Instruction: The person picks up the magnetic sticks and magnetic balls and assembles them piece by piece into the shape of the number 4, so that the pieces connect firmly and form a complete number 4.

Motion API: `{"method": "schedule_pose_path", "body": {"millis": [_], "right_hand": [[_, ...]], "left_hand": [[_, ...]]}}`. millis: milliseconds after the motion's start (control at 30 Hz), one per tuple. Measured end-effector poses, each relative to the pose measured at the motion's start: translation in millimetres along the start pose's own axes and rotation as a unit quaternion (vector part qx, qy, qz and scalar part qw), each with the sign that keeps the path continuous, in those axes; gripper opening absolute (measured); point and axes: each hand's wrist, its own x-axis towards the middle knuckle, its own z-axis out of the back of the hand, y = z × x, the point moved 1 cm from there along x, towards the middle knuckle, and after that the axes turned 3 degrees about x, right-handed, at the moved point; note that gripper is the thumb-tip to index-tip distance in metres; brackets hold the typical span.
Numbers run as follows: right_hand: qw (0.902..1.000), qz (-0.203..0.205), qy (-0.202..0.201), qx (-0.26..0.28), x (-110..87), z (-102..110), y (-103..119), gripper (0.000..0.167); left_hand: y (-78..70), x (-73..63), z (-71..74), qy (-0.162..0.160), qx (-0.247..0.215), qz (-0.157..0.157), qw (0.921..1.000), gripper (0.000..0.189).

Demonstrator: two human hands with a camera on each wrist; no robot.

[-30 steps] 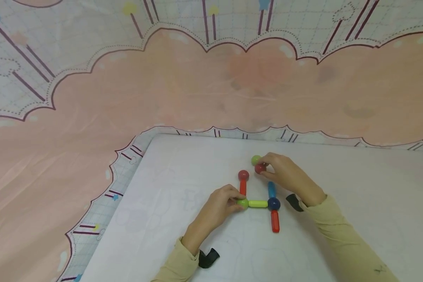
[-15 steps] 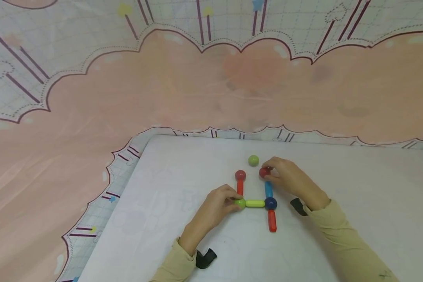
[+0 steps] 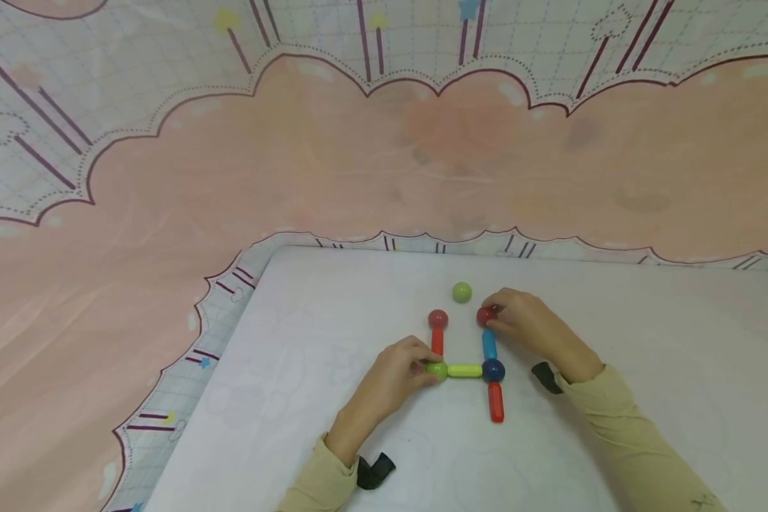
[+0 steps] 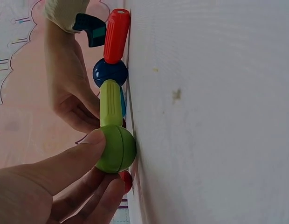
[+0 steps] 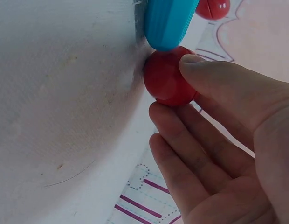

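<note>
A stick-and-ball toy figure lies flat on the white table [image 3: 646,341]. My left hand [image 3: 402,371] pinches the green ball [image 3: 438,370] [image 4: 115,149] at the left end of the green stick [image 3: 465,370] [image 4: 110,102]. A dark blue ball [image 3: 493,370] [image 4: 110,72] joins that stick to a blue stick [image 3: 488,344] [image 5: 168,21] and a red stick [image 3: 496,402] [image 4: 116,29]. My right hand [image 3: 520,322] pinches a red ball [image 3: 485,316] [image 5: 168,77] against the blue stick's far end. Another red ball [image 3: 438,318] tops a red stick [image 3: 437,341] on the left.
A loose green ball [image 3: 461,291] lies on the table just beyond the figure. A pink and white patterned cloth [image 3: 358,156] hangs behind the table and runs along its left edge. Black wrist straps [image 3: 374,471] show at both sleeves.
My right hand carried the red ball away from the loose green ball and down onto the blue stick's far end. My left hand has stayed on the green ball.
</note>
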Motion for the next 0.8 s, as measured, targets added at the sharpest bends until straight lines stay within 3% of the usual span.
{"method": "schedule_pose_path", "body": {"millis": [233,467,800], "right_hand": [[0.9997,-0.01,0.004,0.021,-0.5,1.6,0.1,0.028],[0.9995,-0.014,0.003,0.027,0.2,1.1,-1.3,0.029],[0.9995,-0.009,-0.002,0.032,1.2,0.5,-4.2,0.029]], "left_hand": [[-1.5,-2.0,0.6,-0.004,0.013,-0.006,0.9999,0.027],[-5.9,-2.6,0.9,-0.006,0.057,-0.006,0.9983,0.027],[-23.3,1.6,-2.8,-0.012,0.113,-0.051,0.9922,0.03]]}}
